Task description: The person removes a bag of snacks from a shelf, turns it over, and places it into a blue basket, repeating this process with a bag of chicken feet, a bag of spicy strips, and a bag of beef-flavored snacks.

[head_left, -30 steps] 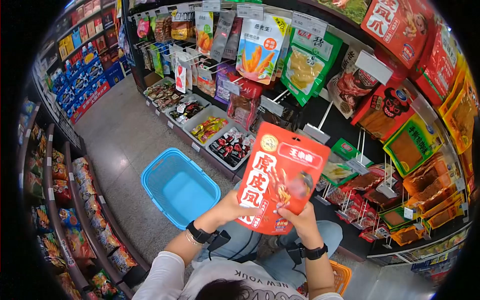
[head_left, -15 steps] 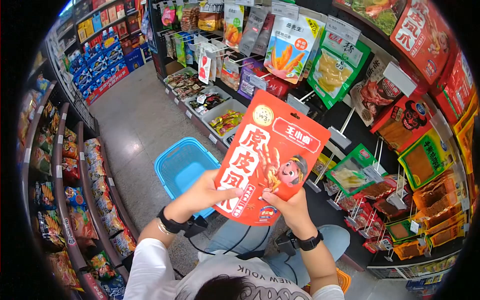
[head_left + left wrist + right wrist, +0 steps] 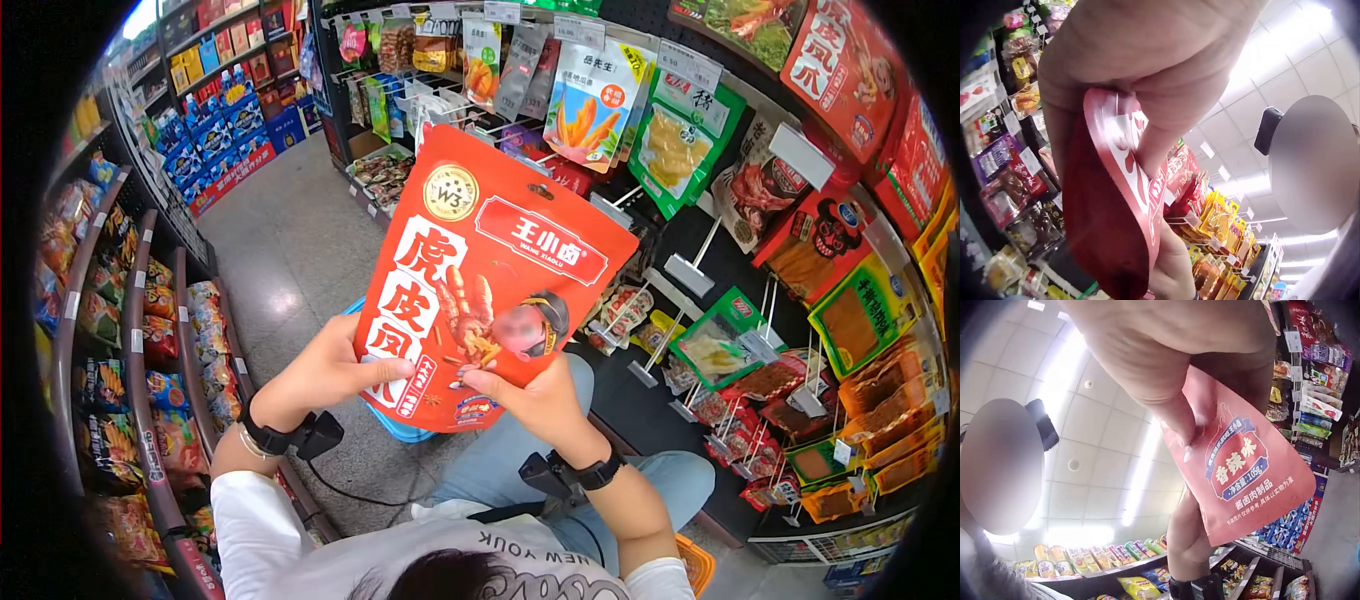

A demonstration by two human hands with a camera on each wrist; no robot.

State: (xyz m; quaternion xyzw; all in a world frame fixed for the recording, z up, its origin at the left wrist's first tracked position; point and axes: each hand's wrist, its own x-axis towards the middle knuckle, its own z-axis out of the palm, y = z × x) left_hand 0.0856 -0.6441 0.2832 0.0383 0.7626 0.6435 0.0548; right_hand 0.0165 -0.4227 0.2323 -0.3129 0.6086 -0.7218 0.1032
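Note:
A red snack pouch [image 3: 500, 290] with white lettering, a gold round badge and a cartoon figure is held up in front of the body, its front towards the head camera. The left hand [image 3: 325, 375] grips its lower left edge, thumb on the front and fingers behind. At the lower right, the right hand [image 3: 535, 400] pinches it the same way. In the left wrist view the pouch [image 3: 1107, 212] appears edge-on and bulging between thumb and fingers. The right wrist view shows the pouch's lower front [image 3: 1254, 469] with a printed label, under the right thumb [image 3: 1179, 425].
Behind the pouch, a blue basket [image 3: 400, 428] on the floor is mostly hidden. Part of an orange basket [image 3: 695, 565] shows beside the right arm. Packaged snacks hang on hooks, including a green pack [image 3: 675, 150], along the right; shelves of bagged snacks [image 3: 175, 440] line the left.
Both hands have brought the pouch left and closer to the head camera, so it looks larger and covers most of the blue basket. The grip stays much the same.

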